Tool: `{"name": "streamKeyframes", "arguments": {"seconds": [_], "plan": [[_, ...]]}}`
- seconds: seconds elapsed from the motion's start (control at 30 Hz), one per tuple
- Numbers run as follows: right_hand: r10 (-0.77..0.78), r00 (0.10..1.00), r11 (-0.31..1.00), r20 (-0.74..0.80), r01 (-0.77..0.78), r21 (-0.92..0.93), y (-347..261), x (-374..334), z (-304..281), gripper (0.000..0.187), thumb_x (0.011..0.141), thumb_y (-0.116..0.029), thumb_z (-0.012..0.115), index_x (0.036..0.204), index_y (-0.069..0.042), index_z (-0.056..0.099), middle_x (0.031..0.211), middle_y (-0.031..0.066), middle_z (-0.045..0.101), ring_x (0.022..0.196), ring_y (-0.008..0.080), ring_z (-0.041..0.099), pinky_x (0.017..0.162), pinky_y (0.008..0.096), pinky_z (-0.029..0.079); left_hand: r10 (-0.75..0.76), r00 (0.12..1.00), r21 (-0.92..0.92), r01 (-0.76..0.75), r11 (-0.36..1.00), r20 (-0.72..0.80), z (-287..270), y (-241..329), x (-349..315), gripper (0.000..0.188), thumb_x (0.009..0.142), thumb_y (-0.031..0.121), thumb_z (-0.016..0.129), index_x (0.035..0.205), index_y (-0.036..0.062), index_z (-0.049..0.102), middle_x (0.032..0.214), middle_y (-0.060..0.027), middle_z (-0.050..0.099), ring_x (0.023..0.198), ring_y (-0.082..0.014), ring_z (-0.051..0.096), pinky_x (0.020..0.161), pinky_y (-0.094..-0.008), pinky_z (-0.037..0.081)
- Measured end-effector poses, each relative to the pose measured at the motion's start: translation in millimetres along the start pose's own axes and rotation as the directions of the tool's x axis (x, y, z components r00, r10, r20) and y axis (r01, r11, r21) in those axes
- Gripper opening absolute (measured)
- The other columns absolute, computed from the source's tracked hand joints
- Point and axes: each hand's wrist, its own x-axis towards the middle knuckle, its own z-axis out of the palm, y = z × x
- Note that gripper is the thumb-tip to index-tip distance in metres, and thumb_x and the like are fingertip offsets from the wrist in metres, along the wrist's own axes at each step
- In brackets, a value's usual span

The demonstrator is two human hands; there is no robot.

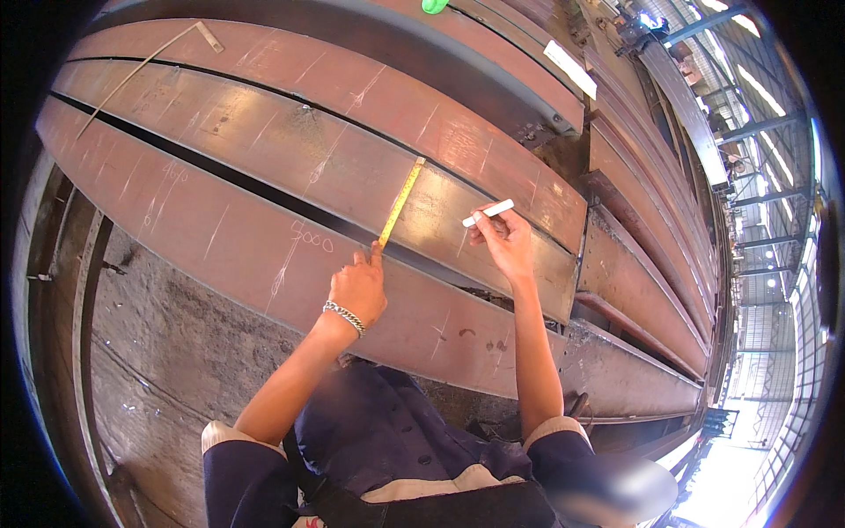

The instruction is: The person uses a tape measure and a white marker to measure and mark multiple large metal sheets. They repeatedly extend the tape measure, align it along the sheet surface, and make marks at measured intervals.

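Note:
A yellow tape measure (402,203) lies across the middle one of several long reddish-brown steel beams (238,114). Its near end meets my left hand (359,289), whose index finger points along the blade; the other fingers are curled, and whatever case lies under them is hidden. My right hand (503,240) pinches a thick white stick of chalk (488,213) between thumb and fingers, held over the middle beam to the right of the tape. Thin white lines and handwritten chalk marks (312,238) run across the beams.
An L-shaped metal square (145,66) rests over the beams at the far left. Dark gaps separate the beams. Further steel beams (651,273) stretch away on the right. Dusty ground (176,308) shows at the lower left. A green object (434,5) sits at the top edge.

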Motion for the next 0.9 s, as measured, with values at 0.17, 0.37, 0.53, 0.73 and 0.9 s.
{"name": "streamKeyframes", "arguments": {"seconds": [0.17,0.37,0.53,0.73,0.9], "plan": [[0.015,0.999,0.999,0.042,-0.014,-0.032,-10,8,10,0.016,0.102,-0.012,0.068,0.109,0.003,0.069,0.092,0.0089,0.074,0.079,0.0132,0.07,0.068,0.0295,0.061,0.011,1.0,-0.019,-0.011,1.0,-0.001,0,-2,-1,0.075,0.088,0.012,0.064,0.157,-0.0028,0.037,0.119,-0.0229,0.062,0.087,-0.0362,0.075,0.077,-0.0448,0.063],[-0.093,0.947,0.961,0.306,0.166,-0.22,-21,64,37,0.017,0.1,-0.014,0.071,0.105,0.002,0.071,0.088,0.0078,0.075,0.074,0.0109,0.068,0.063,0.0283,0.054,0.024,1.0,-0.062,-0.023,0.998,0.014,-4,-4,-2,0.075,0.088,0.012,0.063,0.156,-0.0032,0.037,0.12,-0.0223,0.062,0.087,-0.037,0.074,0.076,-0.0454,0.062],[-0.123,0.821,0.752,0.557,0.444,-0.487,-15,118,82,0.013,0.097,-0.012,0.072,0.097,0.001,0.069,0.079,0.0155,0.073,0.065,0.0209,0.066,0.063,0.0356,0.053,0.044,0.999,-0.072,-0.043,0.996,0.013,-6,-9,-4,0.075,0.088,0.012,0.063,0.157,-0.0022,0.037,0.121,-0.0214,0.061,0.088,-0.0372,0.074,0.077,-0.046,0.062],[0.01,0.758,0.691,0.652,0.466,-0.553,-13,139,95,0.017,0.095,-0.015,0.071,0.09,0.001,0.068,0.074,0.0171,0.07,0.062,0.0274,0.062,0.061,0.0439,0.046,0.048,0.999,-0.104,-0.046,0.994,0.019,-8,-12,-4,0.073,0.09,0.013,0.061,0.157,-0.0004,0.037,0.118,-0.0208,0.061,0.087,-0.0386,0.073,0.078,-0.0489,0.062],[0.063,0.741,0.699,0.669,0.445,-0.559,-16,140,97,0.018,0.095,-0.016,0.07,0.091,0.001,0.069,0.072,0.0178,0.068,0.061,0.0275,0.059,0.061,0.045,0.044,0.061,0.998,-0.143,-0.055,0.988,0.033,-8,-15,-4,0.072,0.091,0.015,0.06,0.157,0.0003,0.037,0.117,-0.021,0.061,0.086,-0.039,0.073,0.078,-0.0497,0.061]]}}
